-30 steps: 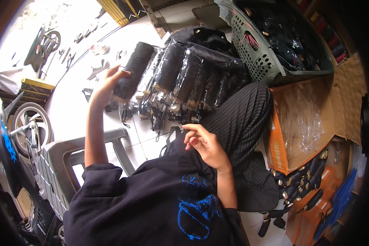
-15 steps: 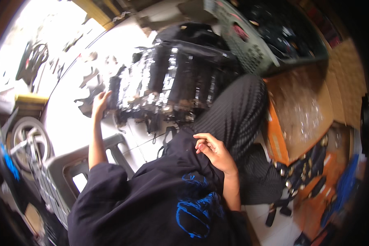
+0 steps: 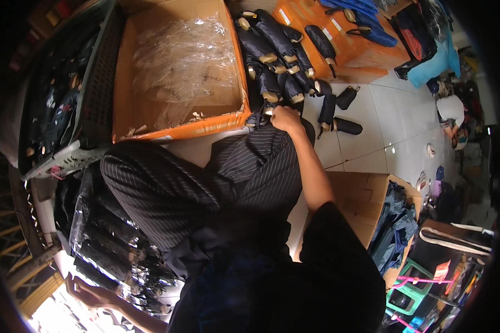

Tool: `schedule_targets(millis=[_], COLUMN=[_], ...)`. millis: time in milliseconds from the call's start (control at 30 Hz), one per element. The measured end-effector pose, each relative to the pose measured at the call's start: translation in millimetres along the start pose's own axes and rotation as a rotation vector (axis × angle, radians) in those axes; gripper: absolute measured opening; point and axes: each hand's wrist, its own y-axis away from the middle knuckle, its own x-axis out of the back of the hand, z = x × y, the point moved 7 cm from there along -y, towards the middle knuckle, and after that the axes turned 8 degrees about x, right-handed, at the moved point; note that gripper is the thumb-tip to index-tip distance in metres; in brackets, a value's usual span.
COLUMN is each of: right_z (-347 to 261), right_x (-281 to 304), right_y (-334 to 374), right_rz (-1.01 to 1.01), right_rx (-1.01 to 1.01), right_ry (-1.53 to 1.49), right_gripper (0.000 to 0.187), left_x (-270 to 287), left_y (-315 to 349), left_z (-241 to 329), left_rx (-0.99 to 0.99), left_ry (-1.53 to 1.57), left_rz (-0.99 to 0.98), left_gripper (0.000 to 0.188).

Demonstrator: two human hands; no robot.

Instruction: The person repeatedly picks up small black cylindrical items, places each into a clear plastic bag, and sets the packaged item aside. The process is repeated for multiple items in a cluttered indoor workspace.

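Note:
My right hand [image 3: 286, 119] reaches past my knee to a heap of folded black umbrellas [image 3: 266, 50] with pale handle ends. Its fingers are closed at the near edge of the heap, round the pale end of one folded umbrella [image 3: 269, 110]; most of that umbrella is hidden. Down at the lower left, my left hand [image 3: 84, 292] is held out with fingers apart and nothing in it. Beside it lies a row of black folded umbrellas in clear plastic [image 3: 103, 227], partly covered by my leg.
An open cardboard box [image 3: 241, 83] with crumpled clear plastic stands ahead. Left of it is a grey-green crate [image 3: 97, 94] of dark items. Several loose umbrellas [image 3: 348, 126] lie on the tiles. A carton of dark blue cloth [image 3: 344, 191] sits at my right. Another person [image 3: 451, 111] is farther off.
The view has swung to the right. My right hand has gone from above my lap to the umbrella heap and closed there. My left hand stays near the plastic-wrapped row.

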Motion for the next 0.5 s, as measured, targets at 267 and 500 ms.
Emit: schedule_targets(millis=[267,500], right_z=[98,155], right_x=[-5,-127], right_y=[-19,42], right_rz=[-0.501,0.239], right_rx=[-0.164,-0.354], right_ry=[-0.653,-0.624], right_gripper=[0.054,0.053], left_x=[-73,-104], left_y=[69,109], left_z=[108,134], left_rx=[0.109,0.225], left_ry=[0.379,0.477], left_rz=[-0.478,-0.781], left_gripper=[0.02,0.019])
